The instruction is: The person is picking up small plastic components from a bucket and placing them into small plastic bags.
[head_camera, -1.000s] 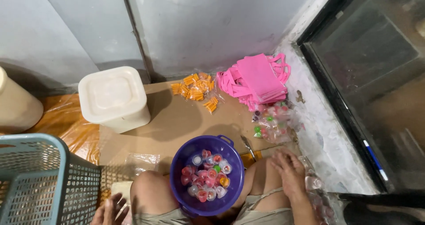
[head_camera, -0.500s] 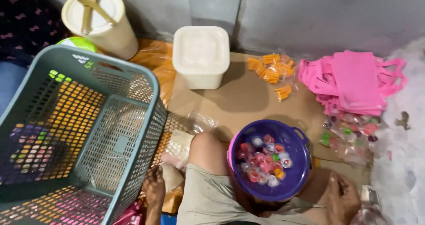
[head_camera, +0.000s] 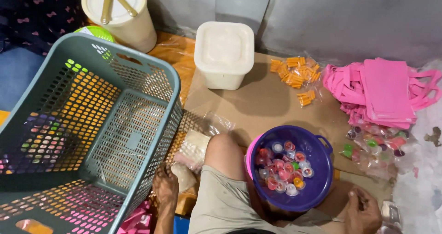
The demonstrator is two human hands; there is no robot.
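Note:
A purple bowl (head_camera: 317, 178) filled with several small coloured jelly cups (head_camera: 283, 169) sits between my bent knees. My left hand (head_camera: 165, 187) rests low on the floor beside the wall of a large grey-green plastic basket (head_camera: 138, 137), next to a pale packet (head_camera: 184, 176); it holds nothing. At the lower right my right hand (head_camera: 363, 210) lies on the brown cardboard (head_camera: 258, 100), close to clear bags of jelly cups (head_camera: 377, 146), with nothing seen in it.
A white square lidded tub (head_camera: 224, 54) stands at the back. Orange packets (head_camera: 294, 75) and a stack of pink bags (head_camera: 384, 93) lie to the right. A cream round container with a spoon on its lid (head_camera: 119, 13) stands behind the basket.
The view has swung left and down, bringing the grey-green basket fully into sight. My left hand now lies beside the basket; my right hand stays low at the right.

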